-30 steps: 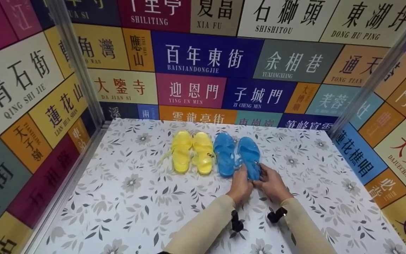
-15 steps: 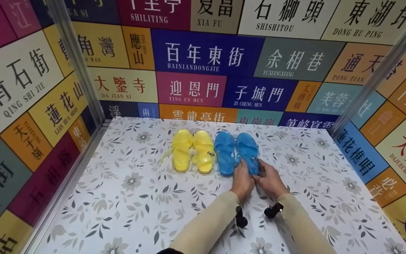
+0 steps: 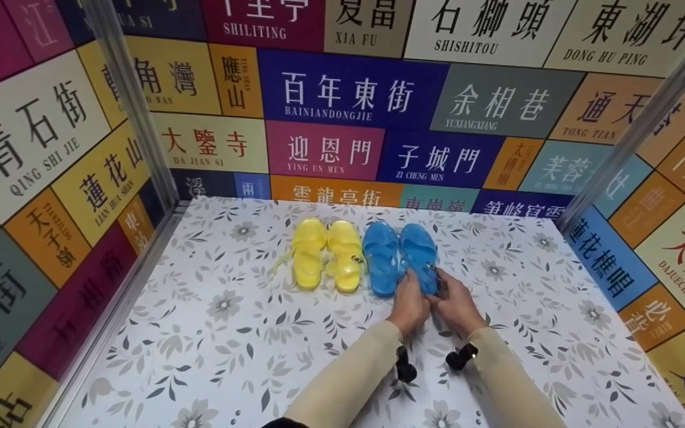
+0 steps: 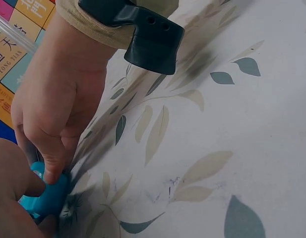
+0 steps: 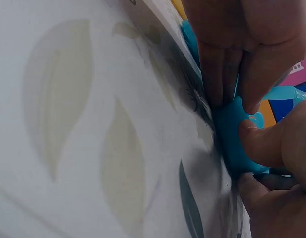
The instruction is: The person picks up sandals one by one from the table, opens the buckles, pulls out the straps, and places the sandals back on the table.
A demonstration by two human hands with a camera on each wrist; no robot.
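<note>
Two blue sandals lie side by side on the patterned tabletop in the head view. Both hands are at the heel end of the right blue sandal (image 3: 418,246). My left hand (image 3: 409,302) grips its left side, and my right hand (image 3: 456,302) grips its right side. In the right wrist view, the blue heel (image 5: 237,136) shows between the fingers and thumbs of both hands. The left blue sandal (image 3: 381,261) lies just to the left. Hands cover part of the right sandal's heel and straps.
A yellow sandal pair stands left of the blue ones: a left yellow sandal (image 3: 308,249) and a right yellow sandal (image 3: 344,252). Walls with coloured lettered panels (image 3: 348,89) enclose the floral tabletop (image 3: 229,356) at the back and both sides.
The right blue sandal has shifted left and slightly away, turning straighter beside its mate, with both hands moving along. Over the last half second the hands and sandals look still.
</note>
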